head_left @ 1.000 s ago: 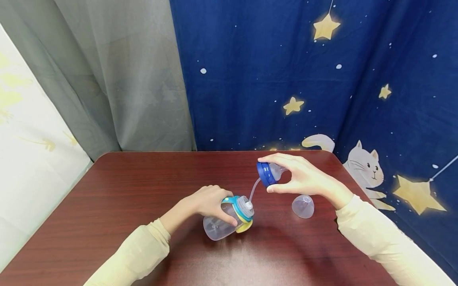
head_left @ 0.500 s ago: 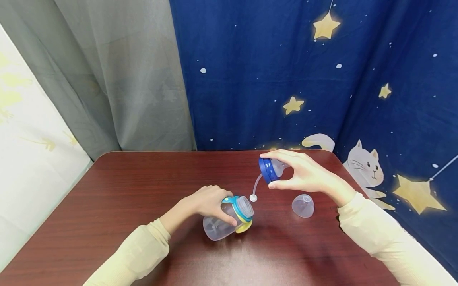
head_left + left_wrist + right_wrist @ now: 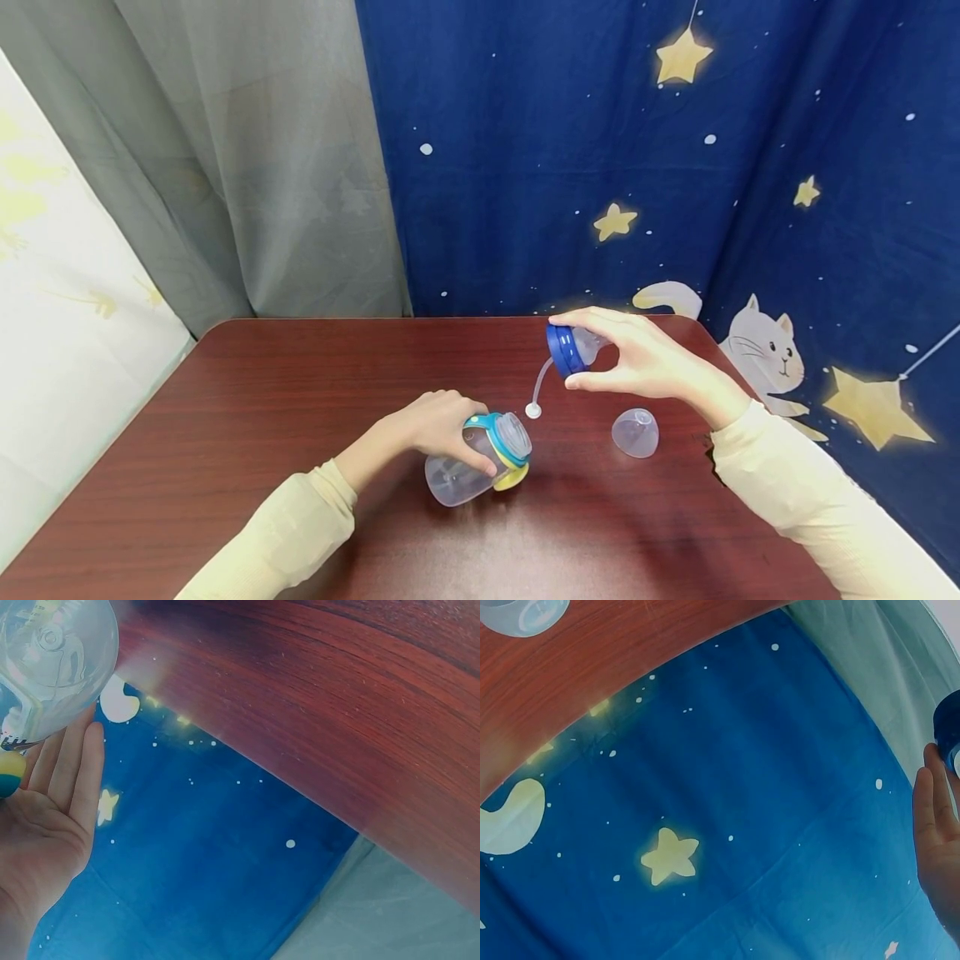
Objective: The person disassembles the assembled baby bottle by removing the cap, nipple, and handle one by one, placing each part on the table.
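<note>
Left hand is curled round the bottle, mouth tipped toward 2 o'clock, and right hand pinches the lid at its 1 o'clock, probably so the straw hangs clear.

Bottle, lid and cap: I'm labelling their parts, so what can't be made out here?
Head view: the left hand covers part of the bottle.
Head view: the right hand hides the end of the clear top on the lid.
Left wrist view: top and left edges crop the bottle.
Right wrist view: the right edge crops the lid, the top edge the cap.
</note>
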The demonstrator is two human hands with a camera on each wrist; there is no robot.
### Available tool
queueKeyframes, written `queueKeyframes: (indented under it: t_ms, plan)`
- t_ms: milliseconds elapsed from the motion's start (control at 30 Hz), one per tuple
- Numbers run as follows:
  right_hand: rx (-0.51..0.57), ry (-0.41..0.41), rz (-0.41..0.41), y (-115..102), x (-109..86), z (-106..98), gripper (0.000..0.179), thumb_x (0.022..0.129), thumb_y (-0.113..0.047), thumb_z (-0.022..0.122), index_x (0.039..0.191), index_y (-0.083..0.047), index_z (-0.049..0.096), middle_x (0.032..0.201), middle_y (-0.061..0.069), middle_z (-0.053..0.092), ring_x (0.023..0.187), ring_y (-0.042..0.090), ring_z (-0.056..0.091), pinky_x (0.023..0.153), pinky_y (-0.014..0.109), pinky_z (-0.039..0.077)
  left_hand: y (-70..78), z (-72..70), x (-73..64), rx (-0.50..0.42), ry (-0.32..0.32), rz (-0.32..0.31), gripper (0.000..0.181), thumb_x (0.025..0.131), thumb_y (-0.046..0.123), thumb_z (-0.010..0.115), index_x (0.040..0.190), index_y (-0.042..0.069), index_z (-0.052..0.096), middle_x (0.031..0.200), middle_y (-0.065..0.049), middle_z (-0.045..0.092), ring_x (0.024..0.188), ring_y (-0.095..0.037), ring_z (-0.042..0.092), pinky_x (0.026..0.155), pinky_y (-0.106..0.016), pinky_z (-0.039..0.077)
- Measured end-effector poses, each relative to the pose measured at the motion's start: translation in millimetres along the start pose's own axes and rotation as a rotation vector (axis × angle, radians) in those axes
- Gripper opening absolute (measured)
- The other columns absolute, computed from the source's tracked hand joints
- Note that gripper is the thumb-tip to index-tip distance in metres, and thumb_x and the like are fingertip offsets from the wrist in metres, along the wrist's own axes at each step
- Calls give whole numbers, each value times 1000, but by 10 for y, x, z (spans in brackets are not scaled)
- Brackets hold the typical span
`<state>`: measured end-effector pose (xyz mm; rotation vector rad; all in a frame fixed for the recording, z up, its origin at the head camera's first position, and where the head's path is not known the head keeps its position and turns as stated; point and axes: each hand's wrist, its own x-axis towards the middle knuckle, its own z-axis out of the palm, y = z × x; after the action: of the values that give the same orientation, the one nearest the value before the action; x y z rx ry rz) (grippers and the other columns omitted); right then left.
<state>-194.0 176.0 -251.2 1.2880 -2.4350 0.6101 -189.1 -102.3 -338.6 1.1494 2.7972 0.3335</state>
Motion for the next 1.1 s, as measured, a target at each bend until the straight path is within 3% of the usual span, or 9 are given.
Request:
queueKeyframes:
  t_ms: [1100]
  plan:
    - [-60,57,29,52,5,-193,67,67,-42,73,125,-19,48,120,-3,50,102,11,48,77,33,43,-16,44,9,33,30,12,58,56,74,57,82,23,55,64,17,48,58,-5,47,47,-25,37]
